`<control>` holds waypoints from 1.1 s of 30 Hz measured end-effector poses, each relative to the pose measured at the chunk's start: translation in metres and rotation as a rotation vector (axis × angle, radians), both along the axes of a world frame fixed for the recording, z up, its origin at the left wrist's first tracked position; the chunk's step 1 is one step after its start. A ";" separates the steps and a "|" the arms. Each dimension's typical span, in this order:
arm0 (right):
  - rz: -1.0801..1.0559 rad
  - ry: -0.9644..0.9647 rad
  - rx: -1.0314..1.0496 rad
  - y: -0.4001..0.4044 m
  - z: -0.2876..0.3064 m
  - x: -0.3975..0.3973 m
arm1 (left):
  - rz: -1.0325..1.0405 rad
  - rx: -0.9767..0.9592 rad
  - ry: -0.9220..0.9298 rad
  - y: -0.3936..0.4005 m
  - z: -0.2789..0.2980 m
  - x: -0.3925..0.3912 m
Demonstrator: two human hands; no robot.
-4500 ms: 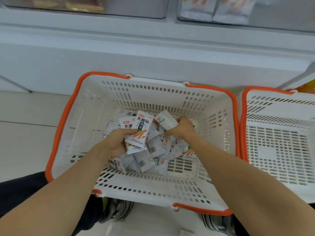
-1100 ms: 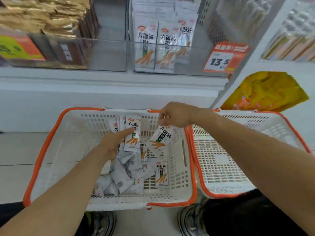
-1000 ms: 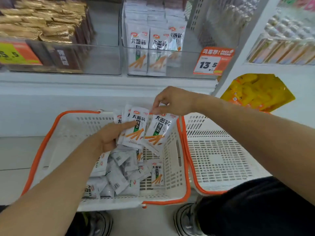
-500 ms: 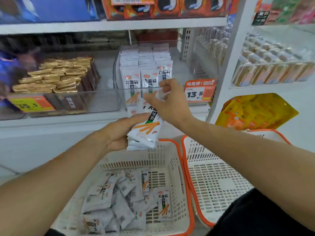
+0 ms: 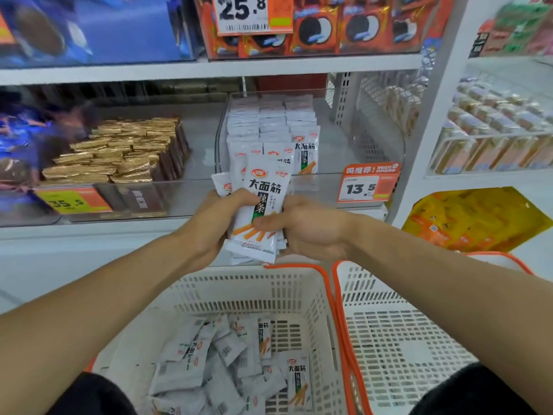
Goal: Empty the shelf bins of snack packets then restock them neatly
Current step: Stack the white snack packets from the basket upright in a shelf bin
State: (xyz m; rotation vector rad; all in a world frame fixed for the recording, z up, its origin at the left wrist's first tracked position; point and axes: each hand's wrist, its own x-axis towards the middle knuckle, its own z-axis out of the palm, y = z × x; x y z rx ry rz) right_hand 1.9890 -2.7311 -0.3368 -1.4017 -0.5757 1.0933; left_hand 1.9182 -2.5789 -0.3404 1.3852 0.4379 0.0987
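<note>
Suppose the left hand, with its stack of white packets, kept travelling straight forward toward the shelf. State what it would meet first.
Probably the clear bin's front wall, since the left hand and its stack of white packets appear level with it, below the rim. Depth is unclear from this one view.

Bright, even shop light with faint shadows; wide-angle bending at edges, left shelf goods blurred
</note>
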 end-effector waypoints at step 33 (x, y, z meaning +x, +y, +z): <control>-0.405 -0.665 -0.568 0.009 0.036 0.160 | 0.265 1.158 -0.183 0.045 -0.025 0.055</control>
